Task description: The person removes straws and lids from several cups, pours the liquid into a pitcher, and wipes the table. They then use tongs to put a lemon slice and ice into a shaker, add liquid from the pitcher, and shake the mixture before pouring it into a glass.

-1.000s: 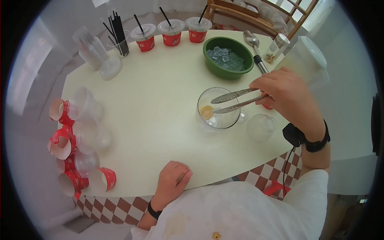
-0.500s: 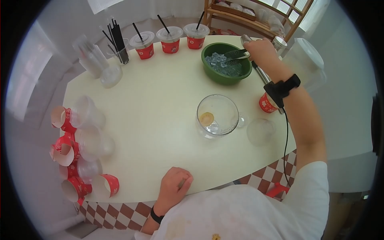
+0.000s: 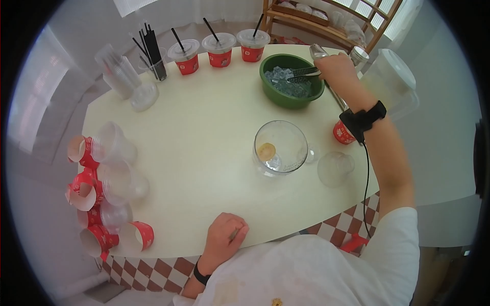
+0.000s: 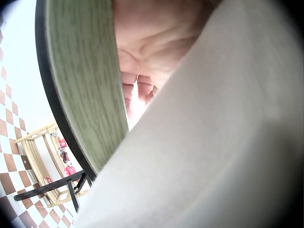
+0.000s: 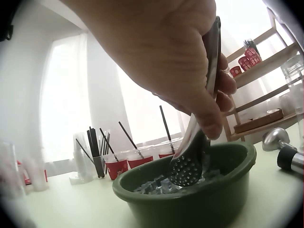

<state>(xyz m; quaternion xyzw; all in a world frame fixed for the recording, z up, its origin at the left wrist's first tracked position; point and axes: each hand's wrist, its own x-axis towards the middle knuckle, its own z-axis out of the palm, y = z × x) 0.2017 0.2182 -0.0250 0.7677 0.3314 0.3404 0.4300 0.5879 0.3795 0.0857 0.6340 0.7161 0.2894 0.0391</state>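
My right hand [image 3: 338, 71] grips metal tongs [image 3: 304, 73] over the green bowl [image 3: 291, 100] of ice cubes [image 3: 286, 84]. In the right wrist view the tongs' perforated tip [image 5: 186, 170] dips into the bowl among the ice [image 5: 164, 184]. Nearer to me stands a clear glass pitcher [image 3: 293, 133], a yellowish round slice [image 3: 266, 151] and some ice in its bottom. My left hand [image 3: 224, 235] rests at the table's near edge with fingers loosely curled and holds nothing; in the left wrist view the white shirt [image 4: 199, 142] covers part of it.
Three lidded red cups with black straws [image 3: 219, 51] line the back, beside a holder of black straws [image 3: 153, 56]. Red sleeves and clear cups [image 3: 120, 143] lie along the left. A ladle-like metal spoon, jar, lidded plastic jug [image 3: 390, 76], red cup [image 3: 343, 132] and clear lid [image 3: 335, 169] occupy the right.
My right hand has moved the tongs from the glass pitcher up and away to the green bowl, their tips now in the ice. More ice shows in the pitcher's bottom. My left hand stays put.
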